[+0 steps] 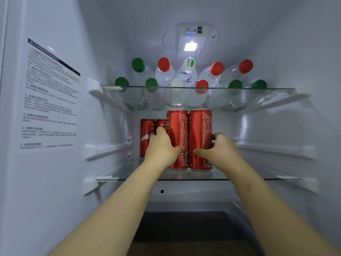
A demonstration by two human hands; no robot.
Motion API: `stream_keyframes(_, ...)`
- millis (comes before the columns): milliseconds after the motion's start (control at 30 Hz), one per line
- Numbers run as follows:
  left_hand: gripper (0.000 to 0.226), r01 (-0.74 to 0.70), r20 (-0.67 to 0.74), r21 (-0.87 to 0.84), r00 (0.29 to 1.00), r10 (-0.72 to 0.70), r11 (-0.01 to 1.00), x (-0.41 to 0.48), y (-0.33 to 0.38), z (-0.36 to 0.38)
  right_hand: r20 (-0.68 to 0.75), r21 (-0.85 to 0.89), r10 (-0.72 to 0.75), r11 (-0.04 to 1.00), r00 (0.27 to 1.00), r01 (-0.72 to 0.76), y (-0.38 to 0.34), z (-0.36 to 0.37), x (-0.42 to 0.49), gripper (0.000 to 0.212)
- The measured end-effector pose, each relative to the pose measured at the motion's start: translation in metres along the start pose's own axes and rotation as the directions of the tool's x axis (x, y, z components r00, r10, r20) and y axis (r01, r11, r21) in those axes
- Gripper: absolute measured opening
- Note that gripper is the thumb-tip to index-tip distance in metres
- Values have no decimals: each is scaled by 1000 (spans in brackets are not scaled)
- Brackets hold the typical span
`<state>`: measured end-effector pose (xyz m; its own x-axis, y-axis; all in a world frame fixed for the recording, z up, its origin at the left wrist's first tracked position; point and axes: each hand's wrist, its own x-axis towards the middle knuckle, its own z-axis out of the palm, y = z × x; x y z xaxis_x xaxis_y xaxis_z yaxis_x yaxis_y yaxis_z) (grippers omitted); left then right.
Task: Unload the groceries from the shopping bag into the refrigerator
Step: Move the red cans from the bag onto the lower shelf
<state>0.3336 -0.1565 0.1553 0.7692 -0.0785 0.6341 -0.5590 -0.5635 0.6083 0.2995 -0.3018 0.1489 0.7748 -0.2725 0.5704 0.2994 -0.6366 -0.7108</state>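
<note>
Both my arms reach into the open refrigerator. Two tall red cola cans stand side by side on the middle glass shelf (249,179). My left hand (162,146) grips the left front can (178,133), fingers behind it and thumb on its front. My right hand (219,147) grips the right front can (200,130) the same way. Two more red cans (146,133) stand behind and to the left, partly hidden by my left hand. The shopping bag is out of view.
The upper glass shelf (276,89) carries several clear water bottles (164,71) lying with red, green and white caps toward me. A printed label (51,97) is on the left wall. Shelf rails (306,151) stick out of both side walls. The fridge lamp (191,46) glows at the back.
</note>
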Motion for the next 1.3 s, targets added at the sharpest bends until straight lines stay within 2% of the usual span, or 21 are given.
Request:
stream_keyframes(133, 64, 45, 57, 83, 997, -50, 996, 15, 4, 1, 22, -89, 13, 996, 1000, -11, -2, 3, 11, 54)
stream_keyframes(267, 74, 97, 121, 162, 986, -117, 982, 33, 6, 3, 55, -266, 32, 964, 998, -16, -3, 7, 30, 52)
stream_keyframes(467, 69, 102, 185, 278, 970, -158, 955, 55, 9, 8, 132, -409, 101, 912, 986, -38, -4, 18, 61, 50)
stream_keyframes(667, 70, 87, 190, 390, 966, -173, 917, 76, 3, 21, 156, -463, 109, 886, 982, -25, 5, 23, 85, 47)
stream_keyframes(867, 85, 114, 133, 534, 967, -216, 838, 100, -8, 35, 152, -423, 123, 905, 981, -48, 15, 28, 101, 48)
stream_keyframes(1033, 58, 87, 124, 504, 977, -171, 859, 106, -18, 46, 111, -296, 85, 954, 990, -48, 27, 34, 101, 56)
stream_keyframes(1133, 53, 41, 50, 559, 995, -84, 828, 100, -16, 44, 74, -211, 70, 976, 995, -53, 29, 32, 98, 62)
stream_keyframes(1200, 43, -41, 54, 545, 998, 14, 837, 95, -14, 41, 24, -279, -16, 960, 1000, 22, 27, 29, 95, 45)
stream_keyframes(1233, 35, -95, 107, 531, 993, 45, 842, 93, -14, 41, 21, -339, -68, 938, 997, 71, 26, 28, 94, 32)
stream_keyframes(1300, 21, -191, 275, 525, 960, 47, 829, 88, -16, 43, 118, -456, -91, 880, 989, 135, 25, 30, 89, 13)
